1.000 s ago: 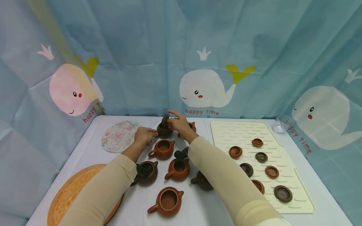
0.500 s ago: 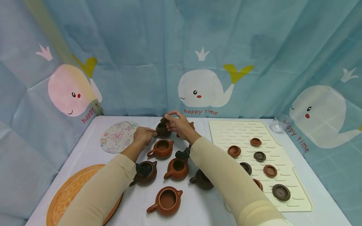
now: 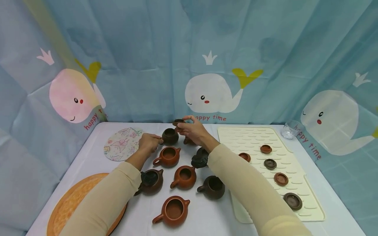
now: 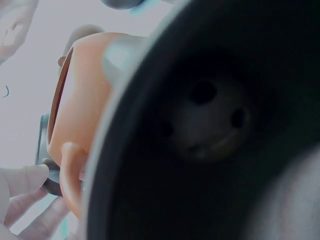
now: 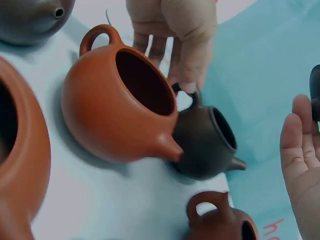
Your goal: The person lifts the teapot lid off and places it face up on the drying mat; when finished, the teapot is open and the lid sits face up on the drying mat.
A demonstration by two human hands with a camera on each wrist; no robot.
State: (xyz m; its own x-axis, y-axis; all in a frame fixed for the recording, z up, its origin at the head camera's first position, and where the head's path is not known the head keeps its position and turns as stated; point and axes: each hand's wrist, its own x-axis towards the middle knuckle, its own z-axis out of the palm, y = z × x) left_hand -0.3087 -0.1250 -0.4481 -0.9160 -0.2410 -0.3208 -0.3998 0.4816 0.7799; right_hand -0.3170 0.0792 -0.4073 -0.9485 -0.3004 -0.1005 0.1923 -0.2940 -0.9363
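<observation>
At the table's back my left hand grips the handle of a small dark teapot, which stands upright, its mouth uncovered. In the right wrist view thumb and fingers pinch that handle. My right hand holds a dark teapot lid in its fingers, just above and right of that pot, apart from it. A reddish teapot behind it is partly hidden by the right hand. An orange-brown teapot stands in front of the dark one. In the left wrist view a dark pot's rim and inside fill much of the picture.
More lidless teapots stand nearer: a dark brown one, reddish ones and a dark one. Several lids lie on a cream mat at right. A clear cup, flowered round mat and orange-brown disc lie around.
My right hand has lifted the lid off the dark teapot's mouth and moved right with it, tilting it flatter. My left hand keeps its grip on the handle.
</observation>
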